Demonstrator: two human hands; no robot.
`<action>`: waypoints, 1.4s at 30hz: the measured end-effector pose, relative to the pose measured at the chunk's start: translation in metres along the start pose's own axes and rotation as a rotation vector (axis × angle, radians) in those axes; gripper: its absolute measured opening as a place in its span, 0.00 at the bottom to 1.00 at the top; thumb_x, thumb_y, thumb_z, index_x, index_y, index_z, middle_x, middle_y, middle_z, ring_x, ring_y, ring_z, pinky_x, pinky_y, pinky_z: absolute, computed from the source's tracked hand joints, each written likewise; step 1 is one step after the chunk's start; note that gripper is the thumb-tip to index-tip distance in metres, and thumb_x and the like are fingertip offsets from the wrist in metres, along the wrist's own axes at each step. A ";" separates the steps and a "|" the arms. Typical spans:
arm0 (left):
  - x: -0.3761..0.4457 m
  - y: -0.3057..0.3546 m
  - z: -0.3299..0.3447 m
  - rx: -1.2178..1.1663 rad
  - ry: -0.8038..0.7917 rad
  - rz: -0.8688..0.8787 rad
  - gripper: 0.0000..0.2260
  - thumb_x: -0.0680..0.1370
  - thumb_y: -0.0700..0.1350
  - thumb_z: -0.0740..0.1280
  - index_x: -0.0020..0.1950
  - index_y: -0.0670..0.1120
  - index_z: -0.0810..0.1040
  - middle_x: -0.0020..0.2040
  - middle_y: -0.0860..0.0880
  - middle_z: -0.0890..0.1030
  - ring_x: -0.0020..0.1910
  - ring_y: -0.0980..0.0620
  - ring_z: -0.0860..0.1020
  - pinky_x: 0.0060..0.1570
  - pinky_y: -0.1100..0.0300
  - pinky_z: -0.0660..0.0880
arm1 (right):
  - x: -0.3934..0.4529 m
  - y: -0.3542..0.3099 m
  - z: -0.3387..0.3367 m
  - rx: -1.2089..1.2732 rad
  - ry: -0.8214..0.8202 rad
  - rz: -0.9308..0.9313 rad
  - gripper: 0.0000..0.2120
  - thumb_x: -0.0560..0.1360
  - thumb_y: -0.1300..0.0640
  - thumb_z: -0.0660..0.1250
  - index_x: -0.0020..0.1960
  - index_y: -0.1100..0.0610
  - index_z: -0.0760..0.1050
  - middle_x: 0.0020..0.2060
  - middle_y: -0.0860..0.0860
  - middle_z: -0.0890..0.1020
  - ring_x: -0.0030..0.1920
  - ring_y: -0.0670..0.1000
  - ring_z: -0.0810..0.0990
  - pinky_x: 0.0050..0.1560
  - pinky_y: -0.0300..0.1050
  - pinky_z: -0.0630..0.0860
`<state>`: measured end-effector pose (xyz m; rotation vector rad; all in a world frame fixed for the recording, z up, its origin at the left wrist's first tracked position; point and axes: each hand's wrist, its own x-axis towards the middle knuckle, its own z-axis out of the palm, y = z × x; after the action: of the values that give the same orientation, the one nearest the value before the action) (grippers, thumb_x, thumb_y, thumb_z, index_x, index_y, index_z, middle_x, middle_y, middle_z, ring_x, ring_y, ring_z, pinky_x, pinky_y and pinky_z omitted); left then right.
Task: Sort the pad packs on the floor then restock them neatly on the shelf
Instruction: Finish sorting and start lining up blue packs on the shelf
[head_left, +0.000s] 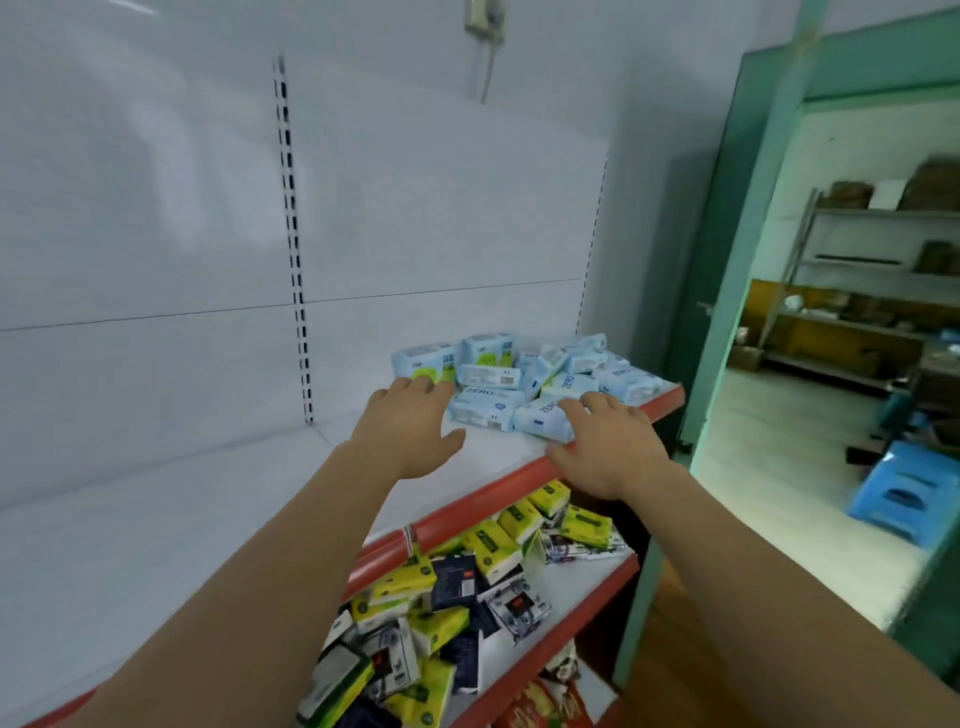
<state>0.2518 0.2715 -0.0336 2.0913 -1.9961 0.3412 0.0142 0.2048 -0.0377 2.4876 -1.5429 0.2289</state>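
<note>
In the head view, the blue pad packs (524, 382) lay heaped at the shelf's (218, 525) far right end, just ahead of both hands, the right hand (605, 441) spread flat touching the nearest pack and the left hand (410, 428) open, empty, beside the pile's left edge.

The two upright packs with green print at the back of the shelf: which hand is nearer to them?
Left. The left hand reaches just below the two upright packs, fingertips at their base. The right hand is further right, over a flat blue pack.
</note>
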 end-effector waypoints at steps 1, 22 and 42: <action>0.013 0.002 0.007 -0.005 -0.014 0.011 0.28 0.80 0.60 0.61 0.77 0.50 0.62 0.71 0.46 0.70 0.70 0.43 0.68 0.66 0.47 0.68 | 0.007 0.008 0.004 0.000 -0.021 0.005 0.32 0.78 0.38 0.55 0.78 0.50 0.58 0.75 0.55 0.65 0.75 0.58 0.62 0.73 0.60 0.61; 0.197 0.037 0.093 0.176 -0.426 -0.069 0.45 0.69 0.60 0.73 0.81 0.54 0.53 0.79 0.52 0.56 0.76 0.44 0.59 0.70 0.45 0.65 | 0.206 0.086 0.061 -0.068 -0.504 -0.515 0.53 0.64 0.47 0.77 0.81 0.43 0.49 0.77 0.47 0.62 0.73 0.55 0.66 0.71 0.57 0.68; 0.144 0.010 0.087 -0.014 -0.449 -0.250 0.43 0.64 0.70 0.72 0.73 0.54 0.64 0.57 0.50 0.70 0.59 0.47 0.68 0.62 0.47 0.72 | 0.198 0.056 0.065 0.140 -0.443 -0.408 0.46 0.62 0.30 0.76 0.70 0.50 0.63 0.62 0.50 0.75 0.57 0.53 0.74 0.59 0.52 0.74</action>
<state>0.2493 0.1072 -0.0690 2.5457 -1.9004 -0.2063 0.0527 -0.0071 -0.0486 3.0418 -1.1282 -0.3094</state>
